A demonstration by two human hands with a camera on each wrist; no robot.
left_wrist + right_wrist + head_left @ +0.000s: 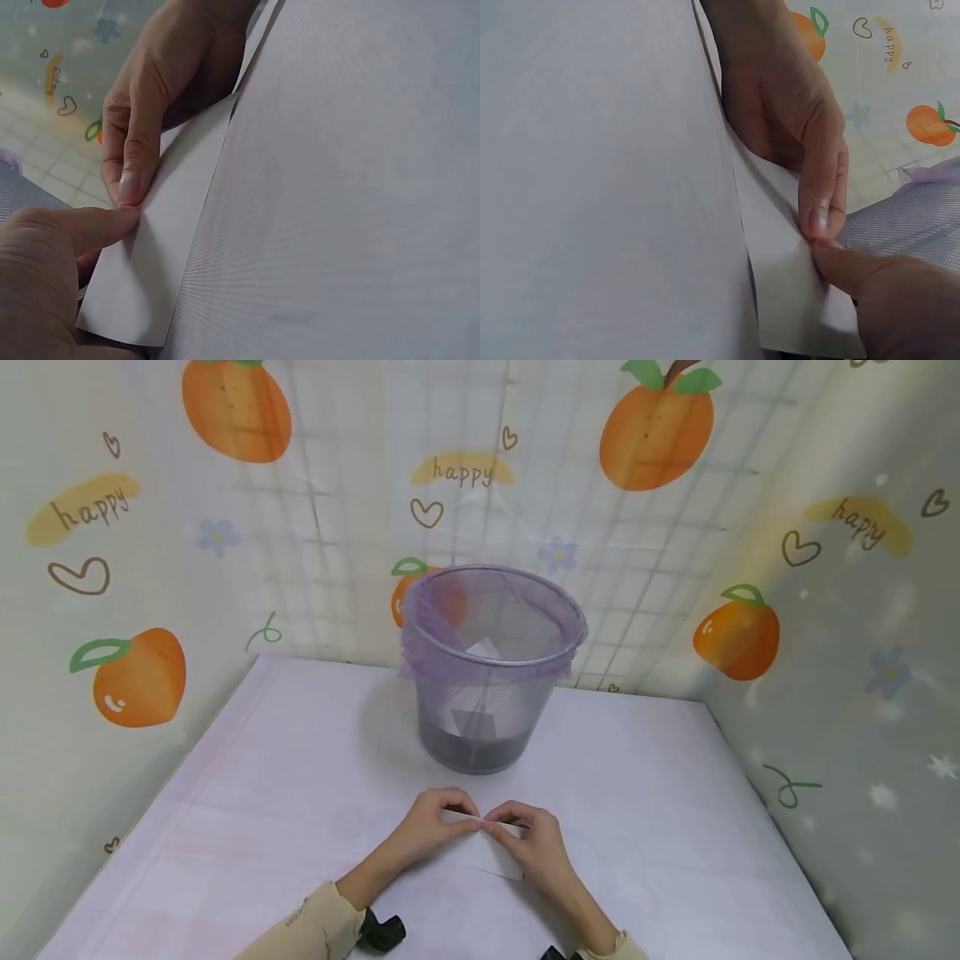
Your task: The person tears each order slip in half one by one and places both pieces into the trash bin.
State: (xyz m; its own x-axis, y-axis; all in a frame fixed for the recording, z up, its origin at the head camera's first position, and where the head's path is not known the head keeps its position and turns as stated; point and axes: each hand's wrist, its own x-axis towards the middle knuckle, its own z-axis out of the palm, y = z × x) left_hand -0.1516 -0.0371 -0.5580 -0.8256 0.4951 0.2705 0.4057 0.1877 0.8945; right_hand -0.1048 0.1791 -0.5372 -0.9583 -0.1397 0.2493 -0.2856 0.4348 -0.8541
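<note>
Both hands pinch the top edge of a white piece of paper (pixel 483 853), their thumb tips meeting near its middle. My left hand (pixel 431 824) grips it from the left and my right hand (pixel 536 847) from the right. In the left wrist view the paper (pixel 169 240) slants down from the pinching fingers, its lower edge close to the table. The right wrist view shows the paper (pixel 780 262) below the thumbs, with its far side partly hidden by the hands.
A grey mesh wastebasket (pixel 480 752) lined with a purple bag (pixel 423 635) stands just beyond the hands, with pale paper pieces (pixel 474 724) inside. A curtain (pixel 337 510) printed with oranges surrounds the white table (pixel 300 760). Black wrist devices (pixel 382 933) sit at the cuffs.
</note>
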